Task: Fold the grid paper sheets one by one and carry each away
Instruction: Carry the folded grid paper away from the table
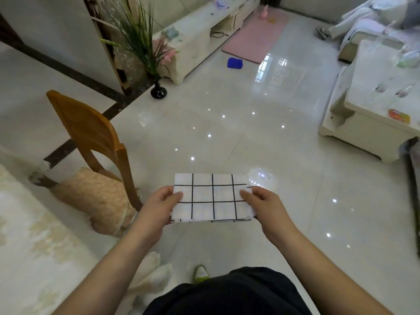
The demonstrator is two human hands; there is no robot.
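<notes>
A folded white sheet with a black grid is held flat in the air in front of me, above the tiled floor. My left hand grips its left edge, thumb on top. On the right edge my right hand pinches it the same way. The sheet looks folded into a compact rectangle, with layered edges showing along the near side.
A wooden chair with a beige cushion stands to the left, beside a cloth-covered table. A black vase with grass and a white cabinet are ahead. A white coffee table is right. A blue object lies on the floor.
</notes>
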